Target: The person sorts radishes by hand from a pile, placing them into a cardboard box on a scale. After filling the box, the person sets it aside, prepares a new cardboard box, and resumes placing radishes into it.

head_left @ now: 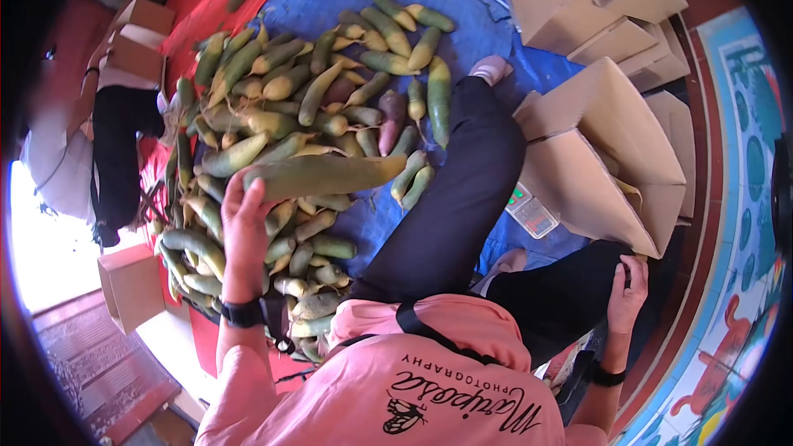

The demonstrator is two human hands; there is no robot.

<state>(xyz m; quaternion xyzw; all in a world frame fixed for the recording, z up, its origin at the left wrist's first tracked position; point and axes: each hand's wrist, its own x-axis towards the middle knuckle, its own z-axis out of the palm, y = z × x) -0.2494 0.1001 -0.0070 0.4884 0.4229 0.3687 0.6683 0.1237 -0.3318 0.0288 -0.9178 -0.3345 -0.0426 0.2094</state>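
A large green radish (322, 177) with a yellowish tip lies level in my left hand (245, 219), whose fingers are closed around its thick end. It is held above a big heap of green radishes (281, 83) spread on a blue tarp (281, 0). One purple radish (391, 120) shows among them. My right hand (629, 293) rests on my bent knee, beside the lower corner of an open cardboard box (570, 173); it holds nothing and its fingers look slightly apart. Inside that box, part of a radish (629, 190) is visible.
A digital scale (531, 211) with a lit green display sits between my legs, partly under the box. More cardboard boxes (570, 8) are stacked at the upper right. At the left, another person (124, 149) sits near a red sheet (194, 21). A painted wall (743, 223) borders the right.
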